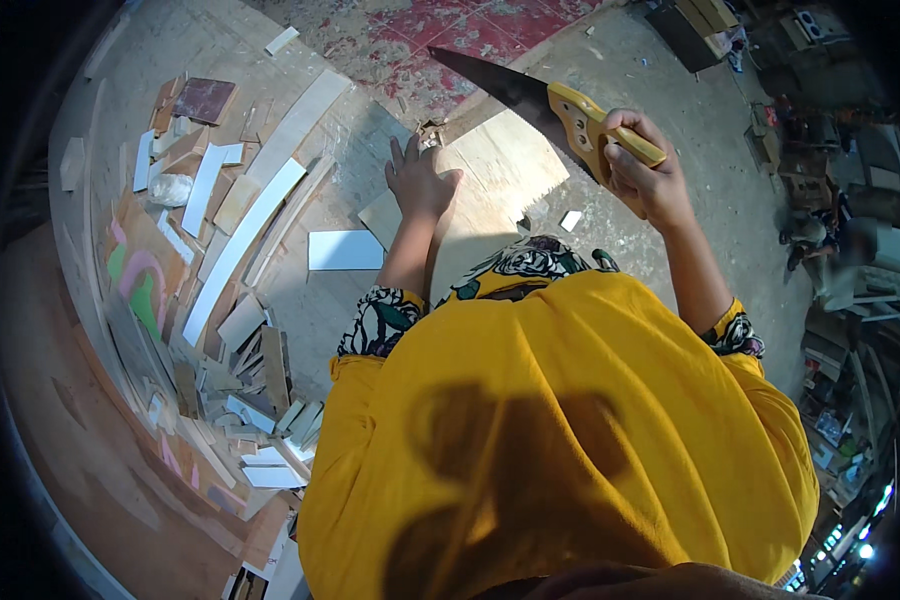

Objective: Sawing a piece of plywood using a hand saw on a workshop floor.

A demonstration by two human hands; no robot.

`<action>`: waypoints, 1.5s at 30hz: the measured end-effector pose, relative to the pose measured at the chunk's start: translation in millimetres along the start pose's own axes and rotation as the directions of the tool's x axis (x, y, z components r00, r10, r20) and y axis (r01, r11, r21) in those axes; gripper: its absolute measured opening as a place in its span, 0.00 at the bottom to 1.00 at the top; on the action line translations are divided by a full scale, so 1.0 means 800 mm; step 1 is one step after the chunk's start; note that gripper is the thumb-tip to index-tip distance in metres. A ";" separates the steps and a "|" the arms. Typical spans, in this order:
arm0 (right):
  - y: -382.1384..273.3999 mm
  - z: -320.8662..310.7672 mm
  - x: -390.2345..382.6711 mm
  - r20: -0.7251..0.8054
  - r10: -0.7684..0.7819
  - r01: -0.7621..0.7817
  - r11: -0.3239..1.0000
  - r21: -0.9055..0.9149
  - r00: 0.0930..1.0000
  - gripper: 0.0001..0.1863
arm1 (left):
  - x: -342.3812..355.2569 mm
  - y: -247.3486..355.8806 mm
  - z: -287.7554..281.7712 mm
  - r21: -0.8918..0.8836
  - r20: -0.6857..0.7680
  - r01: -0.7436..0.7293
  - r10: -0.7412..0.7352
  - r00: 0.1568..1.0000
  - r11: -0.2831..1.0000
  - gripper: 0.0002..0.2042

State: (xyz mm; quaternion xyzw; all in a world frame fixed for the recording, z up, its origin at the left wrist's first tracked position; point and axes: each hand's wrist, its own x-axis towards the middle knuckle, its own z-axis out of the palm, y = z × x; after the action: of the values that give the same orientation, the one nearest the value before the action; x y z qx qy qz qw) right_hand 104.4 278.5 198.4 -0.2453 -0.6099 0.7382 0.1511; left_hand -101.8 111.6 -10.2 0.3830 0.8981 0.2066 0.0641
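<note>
Handsaw [505,88] with a long, dark, tapering blade and a yellow handle, raised in the person's right hand [650,172], whose fingers are wrapped closed around the grip. The blade slants away toward the far left, toothed edge facing the person, and passes across the view of the right corner of a pale, flat plywood piece [500,165]; whether it touches the wood cannot be told. That plywood lies in front of the person, its near right edge jagged and splintered. The person's left hand [420,187] is palm down at the plywood's left edge, fingers spread and holding nothing between them, thumb toward the wood.

Just beyond the plywood's jagged edge, a small white chip [570,220] rests on the dusty grey concrete floor [700,130]. Past the far edge is a patch of dirty red tiles [410,30]. Left of the left forearm lies a white rectangular panel [345,250]; farther left are a long white strip [245,245], a dark brown rectangular board [205,100] and many scattered wood offcuts [275,365]. The person wears a loose yellow top [590,380] over black-and-white patterned sleeves [382,318].
</note>
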 end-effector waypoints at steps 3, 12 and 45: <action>-0.004 -0.002 -0.027 0.000 0.003 -0.003 1.000 -0.025 1.000 0.12 | -0.001 -0.003 -0.001 -0.084 -0.007 -0.005 0.004 1.000 0.996 0.27; 0.012 -0.017 -0.117 0.084 -0.076 0.098 0.945 -0.312 0.994 0.11 | 0.005 -0.018 -0.004 -0.014 -0.097 0.058 -0.060 0.994 0.998 0.24; 0.057 -0.045 -0.208 -0.157 -0.203 0.168 0.964 -0.208 0.967 0.13 | -0.075 -0.004 -0.037 0.033 0.084 -0.300 0.296 0.951 0.953 0.24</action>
State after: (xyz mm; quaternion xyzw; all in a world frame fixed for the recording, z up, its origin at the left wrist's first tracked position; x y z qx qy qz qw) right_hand 266.0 211.6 178.5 -0.2649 -0.6830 0.6335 0.2491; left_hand -70.0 57.3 12.6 0.5232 0.8313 0.1783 0.0583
